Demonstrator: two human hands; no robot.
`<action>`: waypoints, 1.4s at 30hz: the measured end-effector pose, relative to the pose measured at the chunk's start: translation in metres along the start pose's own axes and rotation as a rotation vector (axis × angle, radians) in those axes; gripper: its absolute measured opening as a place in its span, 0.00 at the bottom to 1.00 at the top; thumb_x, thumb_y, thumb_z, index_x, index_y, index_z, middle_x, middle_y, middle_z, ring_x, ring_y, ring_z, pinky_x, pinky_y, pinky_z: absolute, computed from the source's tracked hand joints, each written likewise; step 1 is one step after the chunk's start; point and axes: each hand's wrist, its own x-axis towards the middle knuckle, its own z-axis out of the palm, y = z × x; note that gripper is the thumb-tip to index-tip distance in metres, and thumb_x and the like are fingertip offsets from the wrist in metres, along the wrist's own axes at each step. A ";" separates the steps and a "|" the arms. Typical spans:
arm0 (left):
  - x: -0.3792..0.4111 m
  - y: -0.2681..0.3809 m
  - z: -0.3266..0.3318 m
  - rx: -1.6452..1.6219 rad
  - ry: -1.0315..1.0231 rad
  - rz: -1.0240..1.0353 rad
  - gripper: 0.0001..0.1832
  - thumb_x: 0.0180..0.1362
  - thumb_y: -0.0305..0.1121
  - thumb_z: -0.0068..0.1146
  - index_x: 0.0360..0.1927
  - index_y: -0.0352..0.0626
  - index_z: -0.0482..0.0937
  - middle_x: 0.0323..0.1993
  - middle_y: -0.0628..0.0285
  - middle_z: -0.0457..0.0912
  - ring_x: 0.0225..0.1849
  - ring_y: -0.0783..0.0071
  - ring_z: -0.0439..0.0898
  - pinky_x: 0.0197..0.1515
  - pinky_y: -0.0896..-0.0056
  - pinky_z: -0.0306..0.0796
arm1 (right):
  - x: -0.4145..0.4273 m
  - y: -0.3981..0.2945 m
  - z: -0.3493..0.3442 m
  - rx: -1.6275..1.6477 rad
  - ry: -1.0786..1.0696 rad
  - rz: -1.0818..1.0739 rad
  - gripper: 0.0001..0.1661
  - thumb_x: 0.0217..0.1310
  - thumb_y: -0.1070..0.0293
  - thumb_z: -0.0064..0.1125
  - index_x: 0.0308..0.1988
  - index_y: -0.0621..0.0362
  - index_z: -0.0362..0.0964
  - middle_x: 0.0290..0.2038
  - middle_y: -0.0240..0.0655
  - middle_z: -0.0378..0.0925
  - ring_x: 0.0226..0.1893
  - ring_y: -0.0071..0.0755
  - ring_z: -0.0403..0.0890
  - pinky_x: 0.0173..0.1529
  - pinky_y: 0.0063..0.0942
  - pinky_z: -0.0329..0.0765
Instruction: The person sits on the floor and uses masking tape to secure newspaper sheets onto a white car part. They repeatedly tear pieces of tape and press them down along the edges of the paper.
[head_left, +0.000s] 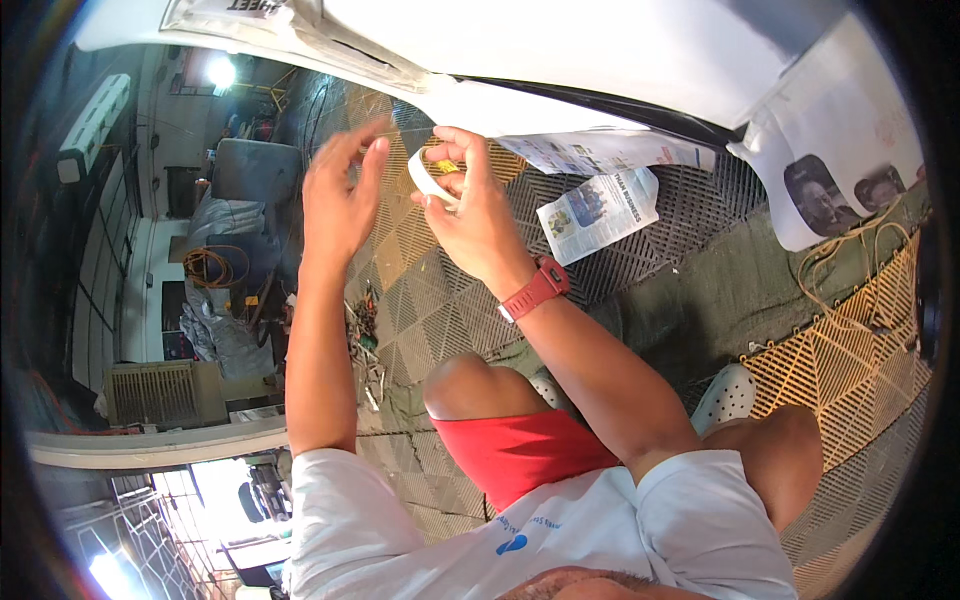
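My right hand, with a red watch on its wrist, holds a narrow roll of pale tape between thumb and fingers. Left of it is my left hand, raised and blurred, its thumb near the fingertips. A faint thin line runs between the hands; I cannot tell whether it is tape or whether my left hand grips it. Just beyond the hands is a glossy white vehicle body panel, with newspaper sheets hanging along its lower edge.
A loose newspaper piece hangs or lies below the panel. Printed paper covers the right side. Black and yellow floor tiles, a green cloth strip and a thin cord lie below. Coiled orange hose is at left.
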 end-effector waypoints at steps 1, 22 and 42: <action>-0.010 -0.011 -0.005 -0.146 -0.065 -0.089 0.20 0.73 0.41 0.63 0.64 0.48 0.86 0.50 0.58 0.89 0.49 0.63 0.85 0.60 0.60 0.75 | -0.001 -0.001 0.005 0.049 -0.015 0.007 0.41 0.63 0.89 0.59 0.72 0.59 0.57 0.55 0.47 0.76 0.49 0.45 0.89 0.54 0.38 0.85; -0.053 -0.016 -0.001 -0.443 -0.044 -0.101 0.25 0.59 0.32 0.79 0.57 0.42 0.79 0.62 0.59 0.85 0.54 0.72 0.82 0.62 0.63 0.76 | 0.005 -0.019 -0.002 -0.381 -0.307 -0.236 0.57 0.66 0.79 0.64 0.83 0.51 0.40 0.49 0.46 0.88 0.49 0.54 0.89 0.54 0.45 0.84; -0.045 -0.001 -0.002 -0.569 -0.065 -0.147 0.11 0.71 0.29 0.67 0.51 0.41 0.78 0.64 0.58 0.80 0.49 0.76 0.78 0.60 0.65 0.75 | 0.012 -0.027 -0.005 -0.284 -0.278 -0.242 0.56 0.66 0.78 0.65 0.83 0.51 0.41 0.51 0.48 0.88 0.43 0.61 0.88 0.46 0.48 0.83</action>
